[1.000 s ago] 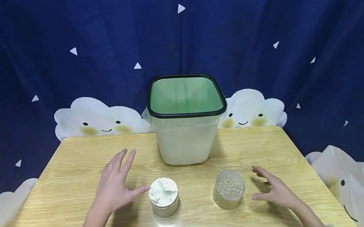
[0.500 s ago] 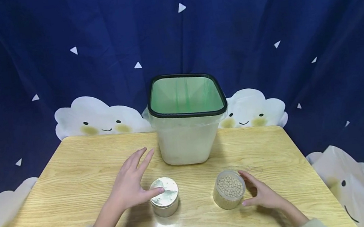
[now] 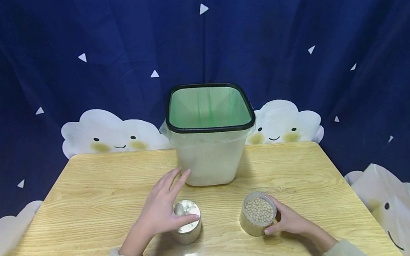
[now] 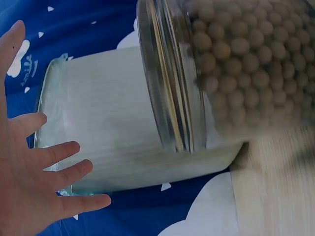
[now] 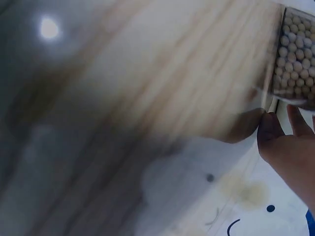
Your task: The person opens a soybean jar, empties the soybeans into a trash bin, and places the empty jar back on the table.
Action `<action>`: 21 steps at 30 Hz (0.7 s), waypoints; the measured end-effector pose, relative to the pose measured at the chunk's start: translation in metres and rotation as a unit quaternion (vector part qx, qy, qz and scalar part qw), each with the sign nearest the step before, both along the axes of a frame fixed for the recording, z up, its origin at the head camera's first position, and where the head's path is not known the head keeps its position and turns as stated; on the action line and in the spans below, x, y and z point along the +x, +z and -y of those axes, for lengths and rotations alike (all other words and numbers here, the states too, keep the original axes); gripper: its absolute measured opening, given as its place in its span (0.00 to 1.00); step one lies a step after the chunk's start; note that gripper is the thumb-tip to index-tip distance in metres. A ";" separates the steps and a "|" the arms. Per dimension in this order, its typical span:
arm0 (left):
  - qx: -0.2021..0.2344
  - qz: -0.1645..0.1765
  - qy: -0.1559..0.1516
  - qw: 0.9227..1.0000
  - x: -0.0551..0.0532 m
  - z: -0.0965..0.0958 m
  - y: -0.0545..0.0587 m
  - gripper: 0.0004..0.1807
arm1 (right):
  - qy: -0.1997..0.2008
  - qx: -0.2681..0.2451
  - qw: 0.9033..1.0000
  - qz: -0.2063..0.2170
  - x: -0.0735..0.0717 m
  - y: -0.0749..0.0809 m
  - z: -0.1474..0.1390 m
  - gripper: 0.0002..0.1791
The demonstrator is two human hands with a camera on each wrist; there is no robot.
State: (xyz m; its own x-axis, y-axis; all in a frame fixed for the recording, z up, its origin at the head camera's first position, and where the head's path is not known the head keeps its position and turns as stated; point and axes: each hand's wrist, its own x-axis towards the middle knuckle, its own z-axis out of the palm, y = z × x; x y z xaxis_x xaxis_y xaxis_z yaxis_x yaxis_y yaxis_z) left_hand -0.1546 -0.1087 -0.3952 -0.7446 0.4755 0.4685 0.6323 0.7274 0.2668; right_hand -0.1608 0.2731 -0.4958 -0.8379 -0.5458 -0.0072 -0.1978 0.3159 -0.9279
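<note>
A jar with a shiny silver lid (image 3: 191,210) stands left of centre on the table. Its clear wall shows small round beige balls (image 4: 256,64) in the left wrist view. My left hand (image 3: 161,212) hovers over its left side, fingers spread and thumb across the lid, partly hiding it. Right of centre stands a clear jar of similar balls (image 3: 258,212), the balls visible through its top. Around its right side my right hand (image 3: 292,219) curls, thumb at the front and fingers behind, partly hidden. The right wrist view catches this jar (image 5: 298,59) at its edge.
Behind the jars, at the middle back of the wooden table (image 3: 119,177), stands a pale bin (image 3: 210,159) with a black rim and green inside. A dark blue curtain (image 3: 101,29) with clouds hangs behind and beside the table.
My left hand has moved right, from beside the lidded jar to over it. My right hand has moved left and curled around the right jar. Both jars have stayed in place.
</note>
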 end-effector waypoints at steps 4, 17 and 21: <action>0.006 0.011 -0.007 1.000 0.001 -0.007 -0.001 0.57 | -0.021 0.019 1.000 -0.004 0.000 0.000 0.006 0.57; 0.014 0.041 -0.038 0.998 0.003 -0.035 -0.003 0.57 | -0.064 0.026 0.996 -0.057 0.003 0.005 0.014 0.51; 0.034 0.068 -0.061 0.995 0.002 -0.047 -0.003 0.54 | -0.079 0.009 0.996 -0.048 0.007 0.011 0.019 0.51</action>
State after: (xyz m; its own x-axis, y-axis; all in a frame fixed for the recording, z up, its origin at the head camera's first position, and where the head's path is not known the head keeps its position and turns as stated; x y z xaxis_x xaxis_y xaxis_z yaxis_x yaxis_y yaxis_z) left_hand -0.1521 -0.0618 -0.3978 -0.7424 0.5366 0.4011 0.6690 0.6252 0.4019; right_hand -0.1537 0.2540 -0.4851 -0.9106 -0.4076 0.0685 -0.2317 0.3661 -0.9013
